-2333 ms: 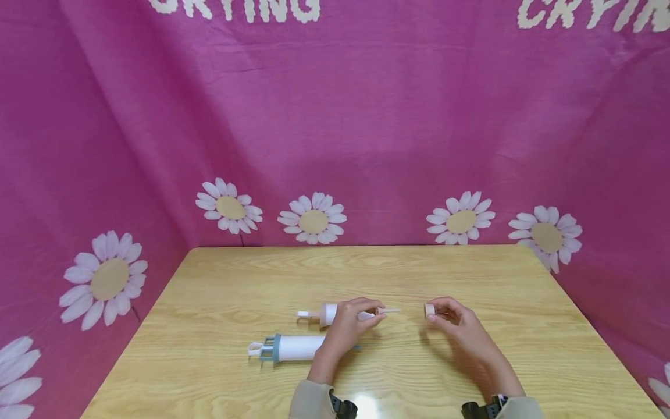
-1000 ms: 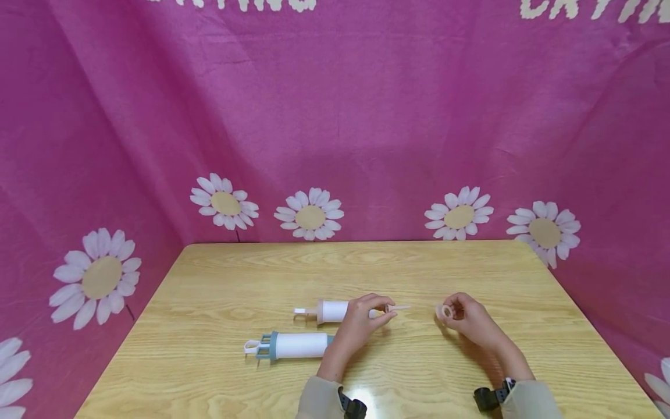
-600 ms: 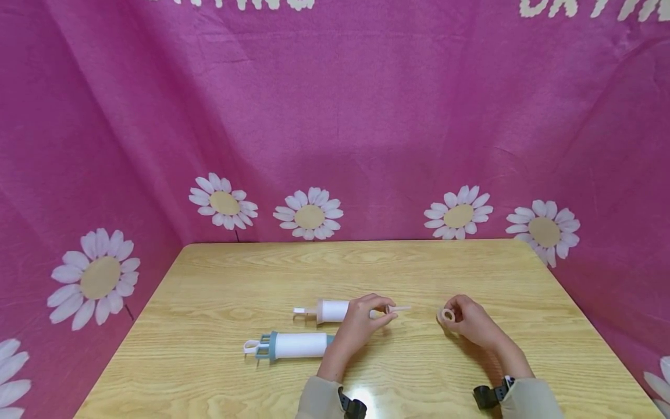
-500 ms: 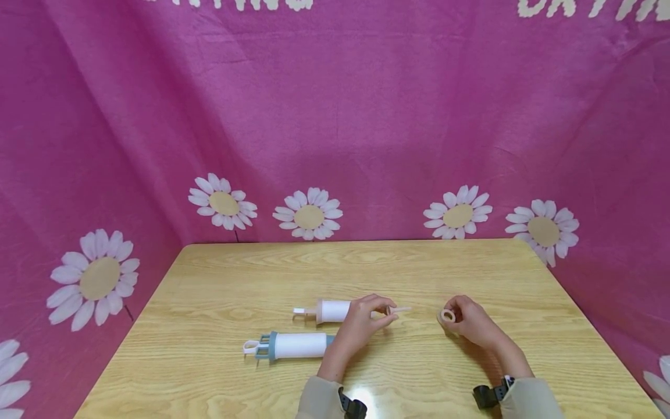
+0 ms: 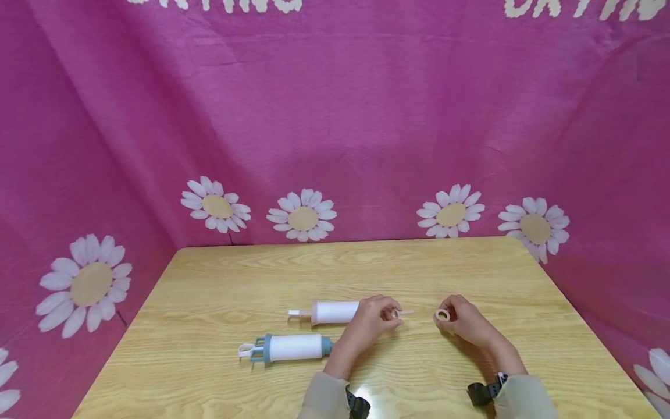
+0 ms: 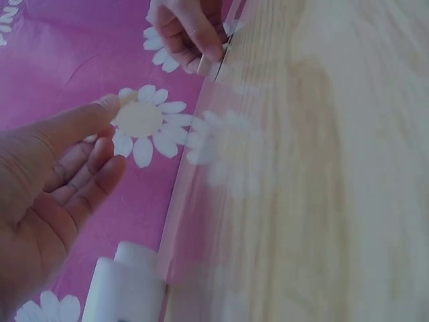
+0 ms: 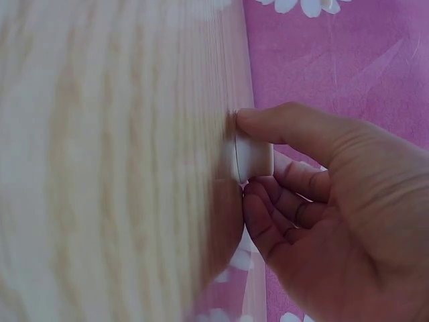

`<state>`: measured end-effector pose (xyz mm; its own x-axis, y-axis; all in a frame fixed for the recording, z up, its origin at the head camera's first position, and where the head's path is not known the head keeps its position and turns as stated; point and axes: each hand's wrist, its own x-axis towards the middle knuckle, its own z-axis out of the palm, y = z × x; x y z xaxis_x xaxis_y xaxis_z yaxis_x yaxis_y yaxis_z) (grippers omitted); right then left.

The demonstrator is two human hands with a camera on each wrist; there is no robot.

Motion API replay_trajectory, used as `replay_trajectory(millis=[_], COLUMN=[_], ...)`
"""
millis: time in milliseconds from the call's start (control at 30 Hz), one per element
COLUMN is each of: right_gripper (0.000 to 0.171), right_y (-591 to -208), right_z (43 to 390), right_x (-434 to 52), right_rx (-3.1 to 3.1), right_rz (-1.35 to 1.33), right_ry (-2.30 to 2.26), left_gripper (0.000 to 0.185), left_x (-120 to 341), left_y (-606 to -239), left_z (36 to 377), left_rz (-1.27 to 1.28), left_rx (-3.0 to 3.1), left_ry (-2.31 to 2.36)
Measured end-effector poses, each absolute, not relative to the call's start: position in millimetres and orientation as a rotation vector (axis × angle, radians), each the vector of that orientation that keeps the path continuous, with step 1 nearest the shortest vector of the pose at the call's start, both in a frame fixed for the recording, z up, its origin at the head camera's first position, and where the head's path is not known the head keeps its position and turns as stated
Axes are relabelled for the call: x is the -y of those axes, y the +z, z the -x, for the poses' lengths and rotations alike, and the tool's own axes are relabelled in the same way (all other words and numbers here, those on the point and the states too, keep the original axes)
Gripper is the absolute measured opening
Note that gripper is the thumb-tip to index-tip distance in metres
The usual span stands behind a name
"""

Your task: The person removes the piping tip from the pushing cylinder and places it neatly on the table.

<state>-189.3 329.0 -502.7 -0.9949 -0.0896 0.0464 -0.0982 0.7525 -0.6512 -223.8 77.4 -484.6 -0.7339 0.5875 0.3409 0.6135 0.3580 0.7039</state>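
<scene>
My left hand (image 5: 369,320) pinches a small beige piece (image 6: 127,97) between thumb and fingertips; in the head view a thin pale tip (image 5: 406,312) pokes out to its right. The fingers hide most of this piece. Farther right, my right hand (image 5: 468,319) grips a pale, short ring-shaped cap (image 5: 442,315), its round opening facing up. The right wrist view shows the cap (image 7: 255,157) close against the tabletop, thumb on one side and fingers on the other. Just left of my left hand lies a white syringe-like tube (image 5: 336,312) with a pinkish collar and white handle.
A second white tube (image 5: 295,347) with blue-green ends and a looped white handle lies nearer me, left of my left forearm. Both lie on the wood-grain table (image 5: 235,279). A magenta cloth (image 5: 335,128) with daisies hangs behind the table's far edge.
My left hand has shifted right, uncovering more of both tubes. The ring-shaped cap in my right hand has turned from edge-on to opening-up and come down towards the table.
</scene>
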Motion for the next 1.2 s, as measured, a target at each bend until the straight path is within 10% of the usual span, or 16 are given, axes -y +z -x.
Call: replay_trajectory(millis=[1200], right_gripper=[0.024], right_y=[-502], right_z=[188], right_x=[-330], right_rx=[2.929], right_rz=[-0.142], right_ry=[1.165], left_gripper=[0.013], left_x=[-107], left_y=[-495], left_z=[228], left_rz=[1.016], left_rx=[2.846], left_ry=[-1.106])
